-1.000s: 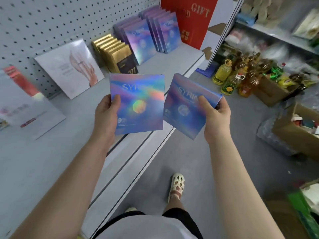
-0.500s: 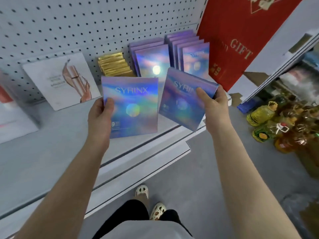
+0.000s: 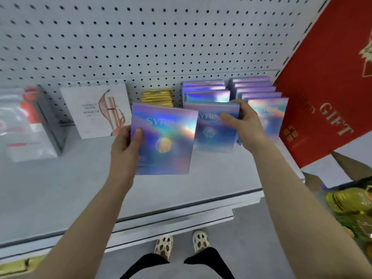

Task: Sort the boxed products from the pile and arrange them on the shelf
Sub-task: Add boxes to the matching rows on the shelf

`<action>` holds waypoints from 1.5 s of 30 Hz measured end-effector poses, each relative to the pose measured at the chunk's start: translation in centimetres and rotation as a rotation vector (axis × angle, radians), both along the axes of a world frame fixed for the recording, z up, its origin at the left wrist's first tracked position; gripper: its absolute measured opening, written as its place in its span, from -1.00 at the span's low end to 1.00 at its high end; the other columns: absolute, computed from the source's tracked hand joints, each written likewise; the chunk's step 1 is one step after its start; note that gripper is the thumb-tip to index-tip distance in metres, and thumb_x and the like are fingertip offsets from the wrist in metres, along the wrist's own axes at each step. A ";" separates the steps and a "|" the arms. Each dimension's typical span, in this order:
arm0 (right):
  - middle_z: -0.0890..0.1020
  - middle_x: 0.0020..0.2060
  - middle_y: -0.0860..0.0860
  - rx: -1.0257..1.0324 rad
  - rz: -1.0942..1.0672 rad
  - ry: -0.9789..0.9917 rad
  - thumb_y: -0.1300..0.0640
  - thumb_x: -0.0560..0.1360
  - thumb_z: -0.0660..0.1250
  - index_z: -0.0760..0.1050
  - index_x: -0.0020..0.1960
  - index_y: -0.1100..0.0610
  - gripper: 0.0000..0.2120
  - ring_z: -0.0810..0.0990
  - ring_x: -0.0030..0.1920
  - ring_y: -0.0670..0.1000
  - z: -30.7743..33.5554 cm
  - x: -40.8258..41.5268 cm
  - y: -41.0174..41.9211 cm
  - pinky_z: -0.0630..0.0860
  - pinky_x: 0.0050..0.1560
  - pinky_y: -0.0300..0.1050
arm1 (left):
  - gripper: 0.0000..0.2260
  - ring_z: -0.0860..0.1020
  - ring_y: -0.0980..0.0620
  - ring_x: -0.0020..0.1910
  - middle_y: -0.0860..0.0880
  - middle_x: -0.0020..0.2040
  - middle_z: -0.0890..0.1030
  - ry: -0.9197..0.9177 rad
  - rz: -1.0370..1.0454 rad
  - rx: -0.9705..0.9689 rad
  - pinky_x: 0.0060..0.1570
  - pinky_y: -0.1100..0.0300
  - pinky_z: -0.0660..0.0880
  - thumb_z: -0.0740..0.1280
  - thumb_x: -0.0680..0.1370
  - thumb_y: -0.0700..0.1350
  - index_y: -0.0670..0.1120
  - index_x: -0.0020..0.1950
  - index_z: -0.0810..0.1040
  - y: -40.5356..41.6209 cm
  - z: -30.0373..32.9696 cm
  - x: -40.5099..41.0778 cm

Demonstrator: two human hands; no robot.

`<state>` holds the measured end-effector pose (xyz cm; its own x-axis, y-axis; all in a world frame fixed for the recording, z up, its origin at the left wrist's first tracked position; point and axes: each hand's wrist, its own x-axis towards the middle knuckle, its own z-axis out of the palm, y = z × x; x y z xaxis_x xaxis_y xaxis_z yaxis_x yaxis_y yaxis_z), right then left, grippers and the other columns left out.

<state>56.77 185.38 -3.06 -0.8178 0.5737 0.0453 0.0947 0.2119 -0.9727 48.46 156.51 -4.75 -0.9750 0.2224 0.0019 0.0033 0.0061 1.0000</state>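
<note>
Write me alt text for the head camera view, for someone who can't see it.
Seen from above, a person's left hand and right hand each hold a holographic box over a grey shelf, the right one reaching toward two rows of matching boxes against the pegboard. Gold boxes, a white box and a red gift box flank them.

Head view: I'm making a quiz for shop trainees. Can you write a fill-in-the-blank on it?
1. Each hand holds one ____ box.
2. The left hand grips its box by the ____ edge.
3. The gold boxes stand between the white box and the ____ rows.
4. The red box reads ____.

Missing: holographic; left; holographic; GIFT
</note>
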 end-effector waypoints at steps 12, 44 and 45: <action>0.46 0.02 0.01 0.815 0.178 -0.093 0.27 0.34 0.46 0.59 0.11 0.13 -0.66 0.49 0.07 0.07 -1.2 -5.4 6.3 0.38 0.03 -0.17 | -0.81 0.55 0.06 -0.13 0.03 -0.10 0.63 -0.076 0.239 0.022 -0.14 0.11 0.48 0.29 0.53 0.07 -0.03 -0.01 0.54 4.5 -1.8 5.6; 0.53 -0.02 0.07 0.994 0.316 0.034 0.14 0.39 0.48 0.61 0.21 0.05 -0.62 0.45 0.00 0.15 -2.8 -5.5 5.5 0.45 0.07 0.04 | -0.46 0.48 -0.08 0.26 -0.09 0.34 0.39 0.044 -0.050 -0.491 0.22 -0.10 0.49 0.32 0.58 -0.11 -0.03 0.53 0.23 13.7 -7.7 6.2; 0.53 -0.01 0.07 1.001 0.316 0.034 0.14 0.39 0.48 0.61 0.21 0.05 -0.61 0.45 -0.01 0.16 -2.8 -5.6 5.5 0.46 0.07 0.05 | -0.46 0.47 -0.08 0.28 -0.08 0.35 0.39 0.045 -0.051 -0.500 0.22 -0.11 0.49 0.33 0.58 -0.11 -0.03 0.53 0.23 13.7 -7.7 6.1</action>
